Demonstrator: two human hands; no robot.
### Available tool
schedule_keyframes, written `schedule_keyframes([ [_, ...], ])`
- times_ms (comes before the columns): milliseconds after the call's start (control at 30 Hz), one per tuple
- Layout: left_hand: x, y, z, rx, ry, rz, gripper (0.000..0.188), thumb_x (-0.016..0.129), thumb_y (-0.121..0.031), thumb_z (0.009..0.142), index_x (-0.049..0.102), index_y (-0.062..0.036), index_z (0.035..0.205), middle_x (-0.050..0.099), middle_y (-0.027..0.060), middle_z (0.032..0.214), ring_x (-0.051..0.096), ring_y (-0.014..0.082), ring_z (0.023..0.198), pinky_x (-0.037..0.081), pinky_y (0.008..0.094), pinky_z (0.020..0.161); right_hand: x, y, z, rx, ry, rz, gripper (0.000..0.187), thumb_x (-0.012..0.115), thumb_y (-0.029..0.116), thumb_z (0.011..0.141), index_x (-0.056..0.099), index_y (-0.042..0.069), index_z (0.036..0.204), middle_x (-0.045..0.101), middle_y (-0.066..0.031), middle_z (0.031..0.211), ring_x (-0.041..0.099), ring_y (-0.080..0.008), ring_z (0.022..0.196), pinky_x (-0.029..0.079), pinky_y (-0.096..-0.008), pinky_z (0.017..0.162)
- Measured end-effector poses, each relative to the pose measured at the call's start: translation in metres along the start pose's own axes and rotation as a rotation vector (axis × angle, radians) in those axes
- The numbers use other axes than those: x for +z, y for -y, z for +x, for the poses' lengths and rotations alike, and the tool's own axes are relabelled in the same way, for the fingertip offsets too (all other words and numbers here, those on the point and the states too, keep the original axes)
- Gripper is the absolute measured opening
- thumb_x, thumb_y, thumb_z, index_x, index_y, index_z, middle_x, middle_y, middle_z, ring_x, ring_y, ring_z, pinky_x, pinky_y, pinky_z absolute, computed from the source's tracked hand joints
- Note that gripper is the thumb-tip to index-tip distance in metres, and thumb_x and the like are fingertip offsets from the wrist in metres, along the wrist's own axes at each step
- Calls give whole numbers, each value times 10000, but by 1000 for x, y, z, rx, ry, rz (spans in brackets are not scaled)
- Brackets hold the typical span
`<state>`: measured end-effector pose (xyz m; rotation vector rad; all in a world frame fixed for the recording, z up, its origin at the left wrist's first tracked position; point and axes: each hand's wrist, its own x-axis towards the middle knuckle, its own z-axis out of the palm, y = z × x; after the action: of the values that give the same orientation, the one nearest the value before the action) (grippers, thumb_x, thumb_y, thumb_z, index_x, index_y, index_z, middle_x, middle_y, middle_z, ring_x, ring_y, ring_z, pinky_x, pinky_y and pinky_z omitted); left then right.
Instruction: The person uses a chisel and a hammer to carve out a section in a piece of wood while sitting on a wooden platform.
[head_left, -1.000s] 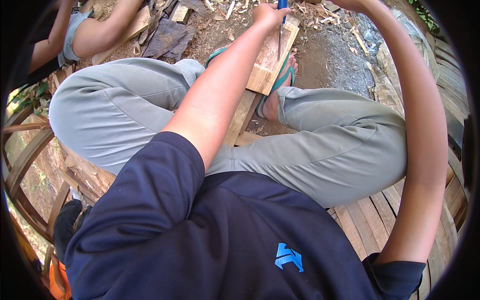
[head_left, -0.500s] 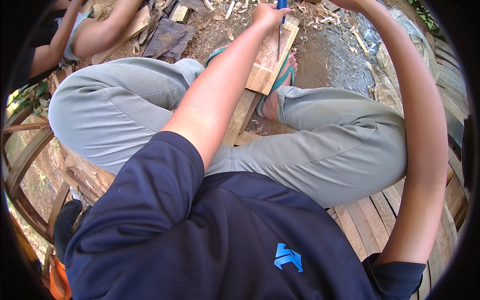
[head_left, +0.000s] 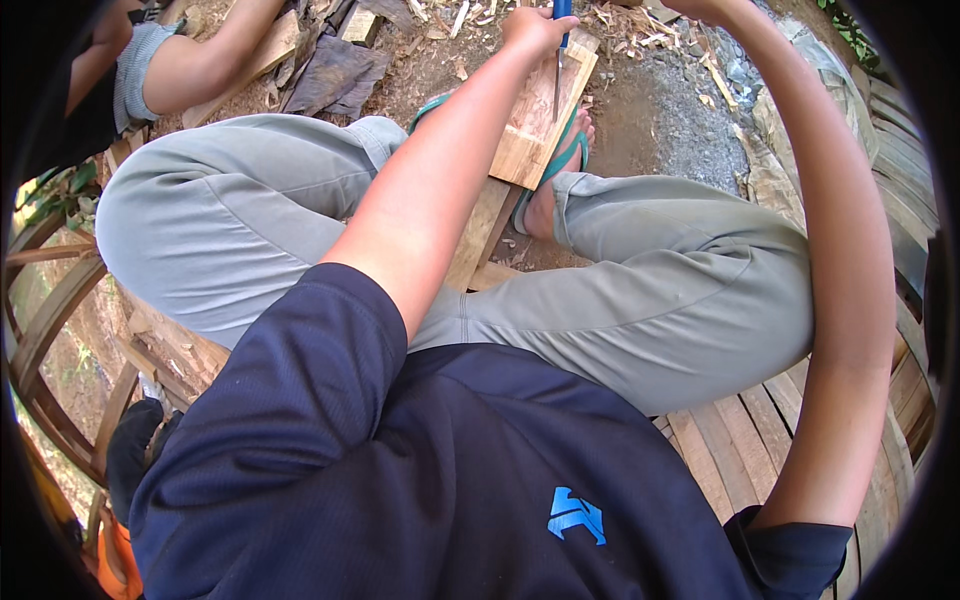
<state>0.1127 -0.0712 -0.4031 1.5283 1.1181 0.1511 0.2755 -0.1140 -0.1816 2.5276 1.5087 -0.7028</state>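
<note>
My left hand (head_left: 540,35) is closed around the blue handle (head_left: 562,10) of a chisel (head_left: 558,85). The narrow metal blade points down toward me, its tip on the face of a pale wooden block (head_left: 517,160). That block has a shallow recess cut in it and lies on a longer board (head_left: 478,235) running between my legs. My right hand (head_left: 700,8) is at the top edge, off to the right of the block. Most of its fingers are cut off by the picture's edge, so what it holds, if anything, is hidden.
My sandalled foot (head_left: 545,200) is beside the block. Wood chips (head_left: 640,35) and a dark cloth (head_left: 338,76) lie on the ground. A co-worker's arm (head_left: 205,70) and grey shorts (head_left: 137,80) appear at upper left. I sit on a slatted wooden seat (head_left: 725,450).
The co-worker's nearer arm at upper left has drawn up and away, showing more of the grey shorts. My hands, the chisel and the block look almost unchanged.
</note>
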Motion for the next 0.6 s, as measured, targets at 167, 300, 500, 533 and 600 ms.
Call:
schedule_keyframes([
  [167, -8, 27, 12, 3, -88, 14, 430, 817, -462, 827, 810, -81, 1027, 785, 149, 932, 751, 289, 874, 559, 406, 838, -17, 44, -11, -26, 128, -109, 347, 681, 320, 861, 782, 0, 950, 744, -223, 843, 726, -358, 801, 564, -449, 748],
  [300, -1, 2, 1, 9, -29, 94, 432, 821, -457, 824, 810, -67, 1009, 783, 151, 906, 751, 291, 852, 559, 404, 826, 4, -4, 7, -7, -80, -12, 373, 740, 351, 815, 784, 0, 935, 733, -205, 799, 716, -314, 755, 561, -434, 708],
  [500, -7, 7, -2, -27, -5, -12, 389, 823, -410, 836, 808, -58, 1000, 786, 143, 896, 752, 267, 838, 558, 400, 819, 5, 5, 9, -103, 90, -118, 396, 729, 381, 815, 791, 10, 936, 731, -203, 798, 711, -322, 756, 558, -438, 726],
  [533, -7, 11, 0, -7, -18, -1, 381, 823, -403, 838, 809, -59, 1002, 786, 142, 899, 752, 264, 840, 558, 398, 819, 5, 8, 9, -47, 52, -64, 388, 724, 379, 818, 793, 15, 934, 732, -203, 800, 711, -324, 757, 560, -434, 727],
  [600, -4, 14, 5, 14, -42, -27, 376, 822, -397, 840, 808, -63, 1011, 787, 142, 906, 753, 260, 842, 558, 397, 820, 6, 8, 11, 22, 29, 8, 375, 713, 370, 828, 795, 19, 930, 731, -207, 802, 710, -329, 756, 562, -433, 727],
])
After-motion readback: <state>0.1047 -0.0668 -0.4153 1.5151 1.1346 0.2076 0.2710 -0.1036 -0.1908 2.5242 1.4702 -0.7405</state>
